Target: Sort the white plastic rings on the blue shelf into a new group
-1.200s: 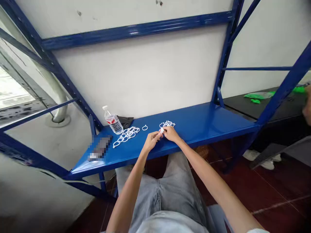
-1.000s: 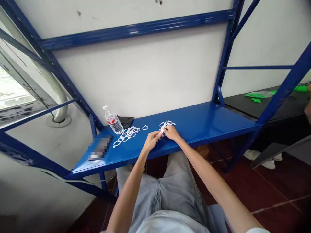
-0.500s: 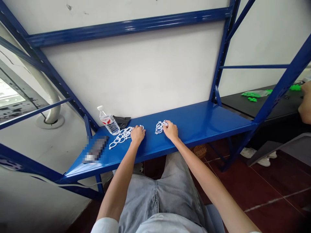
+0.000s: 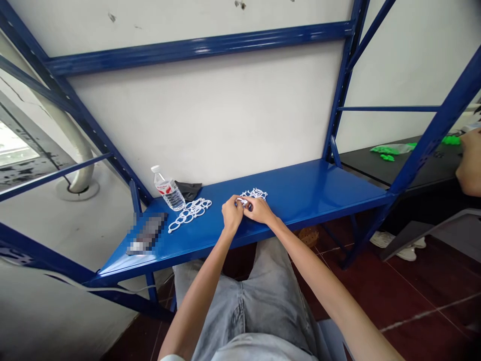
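Observation:
My left hand (image 4: 232,215) and my right hand (image 4: 258,210) meet above the blue shelf (image 4: 300,193), fingers pinched together on a small white plastic ring (image 4: 241,201). Just behind them lies a small heap of white rings (image 4: 256,193). A larger spread of linked white rings (image 4: 190,213) lies on the shelf to the left of my left hand.
A water bottle (image 4: 168,190) lies tilted at the back left beside a dark cloth (image 4: 189,190). A blurred flat object (image 4: 146,232) sits near the shelf's left end. Another person's hand (image 4: 469,168) shows at the right edge over a black table with green pieces (image 4: 389,149).
My left hand reached left to the single loose ring, which is gone from its spot, then came back to meet my right hand near the small heap. The camera shifted slightly.

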Available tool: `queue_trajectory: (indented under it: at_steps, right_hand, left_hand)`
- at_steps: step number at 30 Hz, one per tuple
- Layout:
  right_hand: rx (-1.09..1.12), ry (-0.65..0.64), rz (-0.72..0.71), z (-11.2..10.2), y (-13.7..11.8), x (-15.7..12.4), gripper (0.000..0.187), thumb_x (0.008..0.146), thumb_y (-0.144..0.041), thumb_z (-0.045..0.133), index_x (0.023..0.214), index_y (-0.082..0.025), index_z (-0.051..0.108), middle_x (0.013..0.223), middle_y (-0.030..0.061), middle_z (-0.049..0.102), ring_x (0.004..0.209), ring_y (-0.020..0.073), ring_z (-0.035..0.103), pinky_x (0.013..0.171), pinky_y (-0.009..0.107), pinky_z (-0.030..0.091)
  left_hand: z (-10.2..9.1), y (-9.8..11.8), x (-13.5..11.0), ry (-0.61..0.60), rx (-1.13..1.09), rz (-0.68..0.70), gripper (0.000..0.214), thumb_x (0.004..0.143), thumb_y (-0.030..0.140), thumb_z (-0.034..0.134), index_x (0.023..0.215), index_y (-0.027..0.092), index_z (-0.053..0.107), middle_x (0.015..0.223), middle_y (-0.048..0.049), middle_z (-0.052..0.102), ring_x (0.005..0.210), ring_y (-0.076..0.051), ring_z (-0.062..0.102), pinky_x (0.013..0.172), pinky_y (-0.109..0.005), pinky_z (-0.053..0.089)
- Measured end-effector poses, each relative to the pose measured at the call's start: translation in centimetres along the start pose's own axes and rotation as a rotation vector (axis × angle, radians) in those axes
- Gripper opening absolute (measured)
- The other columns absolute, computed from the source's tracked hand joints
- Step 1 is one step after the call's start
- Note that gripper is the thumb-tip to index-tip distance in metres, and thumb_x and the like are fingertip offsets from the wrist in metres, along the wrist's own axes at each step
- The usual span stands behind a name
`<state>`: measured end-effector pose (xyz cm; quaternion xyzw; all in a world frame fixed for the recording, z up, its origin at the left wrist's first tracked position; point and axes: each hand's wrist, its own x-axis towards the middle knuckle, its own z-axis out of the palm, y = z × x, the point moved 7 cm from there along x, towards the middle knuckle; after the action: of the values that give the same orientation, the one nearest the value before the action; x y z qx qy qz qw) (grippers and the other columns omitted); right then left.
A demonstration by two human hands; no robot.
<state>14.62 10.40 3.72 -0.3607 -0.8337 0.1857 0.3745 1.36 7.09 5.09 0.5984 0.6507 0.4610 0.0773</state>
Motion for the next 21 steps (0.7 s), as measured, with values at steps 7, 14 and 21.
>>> queue_trajectory:
  at_steps: [7,14,21]
  right_hand:
    - [-0.177,0.027,0.105,-0.2,0.7,0.3,0.035,0.103,-0.023,0.051,0.126,-0.026,0.078,0.110,0.0074,0.082,0.103,0.0261,0.075,0.089,0.034,0.054]
    - [-0.264,-0.016,0.104,0.0,0.3,0.1,0.043,0.097,-0.017,0.057,0.135,-0.027,0.072,0.105,0.0079,0.082,0.100,0.0273,0.075,0.088,0.034,0.053]
    - [-0.212,0.090,0.179,-0.5,0.9,0.4,0.037,0.095,-0.016,0.053,0.123,-0.023,0.076,0.089,0.0052,0.079,0.085,0.0238,0.072,0.081,0.030,0.050]
  left_hand:
    - [0.4,1.4,-1.2,-0.116,0.399,0.046,0.029,0.100,0.027,0.052,0.113,0.026,0.078,0.107,-0.0109,0.079,0.099,-0.028,0.073,0.082,-0.032,0.047]
    - [1.0,2.3,-1.5,-0.199,0.596,0.206,0.036,0.103,0.022,0.043,0.122,0.019,0.074,0.111,-0.0191,0.075,0.109,-0.034,0.071,0.088,-0.037,0.049]
    - [1.5,1.0,-1.0,-0.225,0.494,0.016,0.042,0.106,0.025,0.039,0.135,0.018,0.069,0.102,-0.0194,0.078,0.097,-0.033,0.075,0.084,-0.036,0.050]
